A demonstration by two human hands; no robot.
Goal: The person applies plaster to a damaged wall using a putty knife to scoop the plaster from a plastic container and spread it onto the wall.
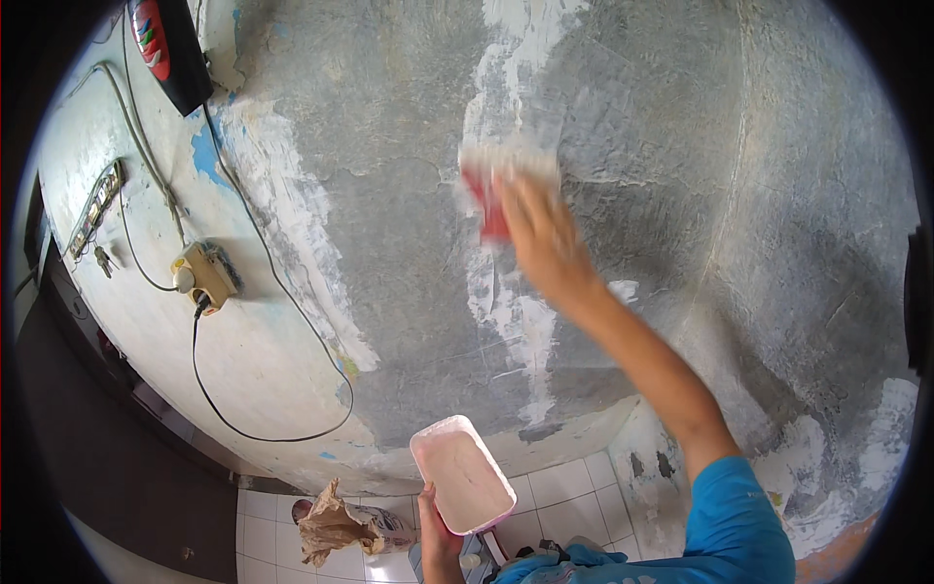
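My right hand point(545, 243) is raised against the grey wall, blurred by motion, its fingers closed over a red putty scraper point(489, 206). The scraper's wide edge, smeared white, lies at a vertical streak of white putty point(511, 326) running down the wall. Low in front of me, my left hand point(436, 526) grips a rectangular plastic tub point(462, 477) by its left side. A pale, pinkish-white paste coats the inside of the tub, which is tilted so that its opening shows.
A socket block point(202, 277) with plugs and a looping black cable point(282, 438) is on the left wall. Above hangs a black and red device point(170, 54). Keys point(104, 260) hang beside a rack. An opened paper sack point(336, 530) stands on the white tiled floor point(569, 516).
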